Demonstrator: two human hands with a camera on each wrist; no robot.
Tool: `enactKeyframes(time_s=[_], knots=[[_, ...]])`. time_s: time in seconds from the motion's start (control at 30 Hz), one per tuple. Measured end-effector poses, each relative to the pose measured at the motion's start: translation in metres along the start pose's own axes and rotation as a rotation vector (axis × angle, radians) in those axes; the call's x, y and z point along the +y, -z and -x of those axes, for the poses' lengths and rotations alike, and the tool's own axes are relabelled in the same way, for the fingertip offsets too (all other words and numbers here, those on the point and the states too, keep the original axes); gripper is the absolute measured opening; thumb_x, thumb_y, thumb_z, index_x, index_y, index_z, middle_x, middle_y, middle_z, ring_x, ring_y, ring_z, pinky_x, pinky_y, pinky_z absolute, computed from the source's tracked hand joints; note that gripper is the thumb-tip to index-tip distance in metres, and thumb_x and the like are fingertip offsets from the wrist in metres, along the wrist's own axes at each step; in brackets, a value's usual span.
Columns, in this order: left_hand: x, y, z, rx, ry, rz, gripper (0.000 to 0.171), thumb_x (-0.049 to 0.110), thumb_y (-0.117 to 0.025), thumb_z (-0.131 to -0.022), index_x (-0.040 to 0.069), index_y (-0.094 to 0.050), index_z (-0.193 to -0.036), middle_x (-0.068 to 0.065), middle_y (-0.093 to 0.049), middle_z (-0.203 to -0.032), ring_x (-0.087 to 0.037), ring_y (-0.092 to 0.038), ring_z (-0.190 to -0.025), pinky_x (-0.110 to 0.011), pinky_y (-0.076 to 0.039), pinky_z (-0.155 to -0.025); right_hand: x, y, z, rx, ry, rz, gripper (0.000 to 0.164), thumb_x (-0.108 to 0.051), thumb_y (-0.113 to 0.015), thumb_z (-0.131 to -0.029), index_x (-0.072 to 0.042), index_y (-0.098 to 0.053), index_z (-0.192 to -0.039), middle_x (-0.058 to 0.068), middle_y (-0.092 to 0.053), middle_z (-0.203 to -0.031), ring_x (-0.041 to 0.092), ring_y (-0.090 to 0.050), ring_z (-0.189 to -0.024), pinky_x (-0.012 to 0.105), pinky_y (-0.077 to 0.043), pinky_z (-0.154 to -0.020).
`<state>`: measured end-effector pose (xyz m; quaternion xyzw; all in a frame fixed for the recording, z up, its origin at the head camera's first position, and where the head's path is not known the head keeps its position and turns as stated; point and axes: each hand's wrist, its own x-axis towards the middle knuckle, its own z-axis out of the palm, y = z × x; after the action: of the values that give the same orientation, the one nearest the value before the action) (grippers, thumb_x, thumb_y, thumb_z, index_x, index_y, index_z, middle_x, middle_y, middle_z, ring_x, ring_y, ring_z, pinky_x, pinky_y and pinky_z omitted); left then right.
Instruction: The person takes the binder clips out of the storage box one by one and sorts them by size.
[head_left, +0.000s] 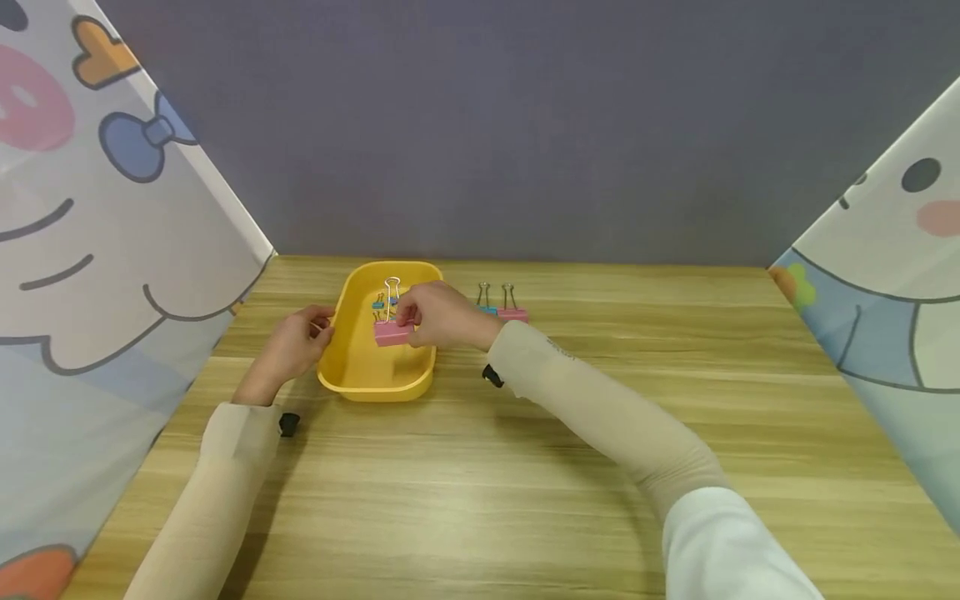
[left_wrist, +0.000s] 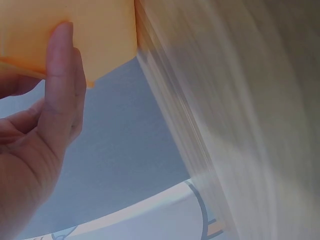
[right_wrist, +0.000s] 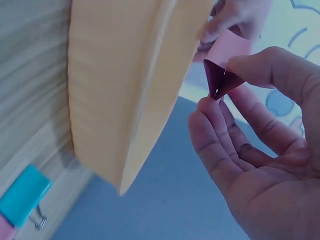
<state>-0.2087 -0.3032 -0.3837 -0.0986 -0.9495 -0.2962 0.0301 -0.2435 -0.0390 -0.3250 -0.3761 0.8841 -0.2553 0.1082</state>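
Note:
My right hand (head_left: 448, 317) pinches a large pink binder clip (head_left: 387, 335) between thumb and fingers, over the yellow plastic bin (head_left: 375, 390). The clip's wire handle points up in the head view, and in the right wrist view its dark triangular end (right_wrist: 220, 80) shows beside my thumb. At the bin's left side my left hand (head_left: 291, 348) grips the rim, with straight fingers (left_wrist: 60, 75) against the outer wall. Several small binder clips (head_left: 378, 304) lie inside the bin, partly hidden behind the held clip and my right hand.
Right of the bin, a teal binder clip (head_left: 487, 310) and another pink binder clip (head_left: 513, 315) stand side by side on the wooden table (head_left: 465, 492), partly behind my right hand. A grey wall (head_left: 525, 133) rises behind, with cartoon-printed panels (head_left: 97, 250) at both sides.

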Motion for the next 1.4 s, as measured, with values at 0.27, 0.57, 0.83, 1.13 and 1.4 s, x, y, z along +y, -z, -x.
enactKeyframes(time_s=[0.27,0.57,0.83,1.13,1.4], knots=[[0.0,-0.001,-0.001,0.008,-0.015,0.005,0.033,0.004,-0.052,-0.095,-0.012,-0.051,-0.124,-0.022,-0.058,-0.098,-0.035,-0.059,-0.087,-0.042,-0.051,-0.069,0.021,0.017,0.023,0.09,-0.035,-0.02,0.011,-0.016,-0.073,-0.079,-0.016,-0.067,-0.089,-0.004,-0.061,-0.087,0.013,-0.053,-0.08,0.026,-0.044,-0.072],[0.0,0.0,-0.001,0.008,-0.016,0.011,0.033,0.004,-0.052,-0.095,-0.013,-0.051,-0.123,-0.023,-0.058,-0.098,-0.035,-0.059,-0.088,-0.04,-0.051,-0.068,0.066,0.034,0.059,0.142,-0.081,-0.079,0.013,-0.006,-0.069,-0.078,-0.012,-0.068,-0.09,-0.001,-0.063,-0.093,0.021,-0.058,-0.086,0.031,-0.046,-0.075],[0.002,0.002,0.001,-0.006,-0.009,-0.005,0.034,0.005,-0.052,-0.095,-0.012,-0.051,-0.124,-0.023,-0.058,-0.1,-0.035,-0.059,-0.089,-0.042,-0.051,-0.069,0.108,0.041,0.09,0.15,-0.143,-0.052,0.017,-0.005,-0.069,-0.076,-0.012,-0.068,-0.092,0.0,-0.062,-0.092,0.019,-0.057,-0.085,0.035,-0.047,-0.076],[0.002,0.003,0.003,-0.005,-0.005,-0.018,0.034,0.005,-0.052,-0.095,-0.012,-0.051,-0.124,-0.022,-0.058,-0.098,-0.035,-0.058,-0.088,-0.041,-0.051,-0.069,0.135,0.045,0.106,0.177,-0.146,-0.064,0.017,-0.004,-0.072,-0.077,-0.004,-0.069,-0.094,0.009,-0.064,-0.096,0.026,-0.059,-0.089,0.038,-0.048,-0.079],[0.0,0.002,0.001,-0.015,0.007,-0.013,0.034,0.005,-0.051,-0.095,-0.011,-0.05,-0.125,-0.021,-0.057,-0.1,-0.034,-0.058,-0.088,-0.035,-0.051,-0.062,0.151,0.046,0.115,0.212,-0.177,-0.06,0.017,-0.002,-0.074,-0.075,-0.004,-0.069,-0.092,0.006,-0.063,-0.092,0.022,-0.06,-0.085,0.038,-0.049,-0.078]])
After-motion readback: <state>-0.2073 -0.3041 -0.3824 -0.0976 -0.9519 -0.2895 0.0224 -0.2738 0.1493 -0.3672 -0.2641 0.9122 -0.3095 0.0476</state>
